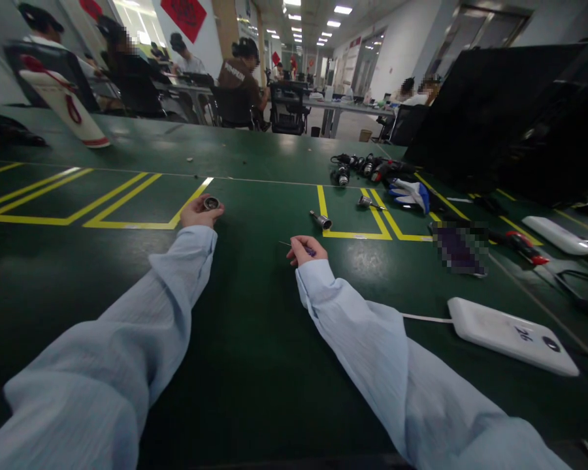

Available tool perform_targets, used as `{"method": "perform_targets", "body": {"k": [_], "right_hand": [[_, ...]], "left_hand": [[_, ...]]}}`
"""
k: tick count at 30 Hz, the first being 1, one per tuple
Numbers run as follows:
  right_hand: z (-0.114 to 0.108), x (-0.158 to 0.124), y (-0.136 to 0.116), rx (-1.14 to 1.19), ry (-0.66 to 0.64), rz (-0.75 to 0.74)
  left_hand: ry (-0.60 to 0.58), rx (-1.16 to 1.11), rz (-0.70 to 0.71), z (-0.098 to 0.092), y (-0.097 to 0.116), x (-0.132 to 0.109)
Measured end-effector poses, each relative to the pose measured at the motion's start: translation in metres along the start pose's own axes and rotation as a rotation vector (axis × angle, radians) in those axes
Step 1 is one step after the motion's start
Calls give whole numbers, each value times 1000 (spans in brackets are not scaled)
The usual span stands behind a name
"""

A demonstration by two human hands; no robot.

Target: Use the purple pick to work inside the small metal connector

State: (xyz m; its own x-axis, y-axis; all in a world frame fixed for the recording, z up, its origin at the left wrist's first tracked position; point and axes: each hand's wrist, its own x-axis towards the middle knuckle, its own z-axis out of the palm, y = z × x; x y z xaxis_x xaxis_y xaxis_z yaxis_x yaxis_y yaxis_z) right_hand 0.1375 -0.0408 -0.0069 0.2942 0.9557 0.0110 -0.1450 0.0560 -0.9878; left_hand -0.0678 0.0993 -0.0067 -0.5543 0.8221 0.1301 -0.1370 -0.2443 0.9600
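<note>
My left hand (199, 212) is wrapped round a small round metal part (211, 203), its open end facing up, beside a yellow tape line. Nearer the middle, my right hand (308, 250) pinches a thin tool (285, 243) whose slim shaft points left; a dark purple handle shows between the fingers. The two hands are apart. Just beyond my right hand, a metal cylindrical part (321, 220) lies on the green table (255, 313). Another metal part (370, 203) with a thin tip lies further right, inside the yellow tape marks.
Dark metal parts with cables (343, 173) and a blue-white glove (409, 194) lie at the back right. A white device (514, 335) with a cable sits right of my right forearm. Further right are a red-black tool (525, 248) and a black monitor (490, 111). People sit beyond the table.
</note>
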Motion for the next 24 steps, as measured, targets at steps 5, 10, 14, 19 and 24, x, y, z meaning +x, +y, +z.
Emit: {"method": "perform_targets", "body": {"k": [5, 10, 14, 19, 24], "right_hand": [[3, 8, -2, 67, 23, 50], [0, 15, -5, 174, 0, 80], [-7, 24, -5, 279, -81, 111], [-11, 36, 1, 369, -189, 109], [-4, 39, 2, 330, -277, 38]], "left_hand": [[-143, 284, 211, -2, -1, -20], [-419, 697, 582, 0, 4, -46], [-649, 819, 703, 5, 9, -65], [-881, 797, 545, 8, 12, -77], [-947, 848, 576, 9, 11, -78]]}}
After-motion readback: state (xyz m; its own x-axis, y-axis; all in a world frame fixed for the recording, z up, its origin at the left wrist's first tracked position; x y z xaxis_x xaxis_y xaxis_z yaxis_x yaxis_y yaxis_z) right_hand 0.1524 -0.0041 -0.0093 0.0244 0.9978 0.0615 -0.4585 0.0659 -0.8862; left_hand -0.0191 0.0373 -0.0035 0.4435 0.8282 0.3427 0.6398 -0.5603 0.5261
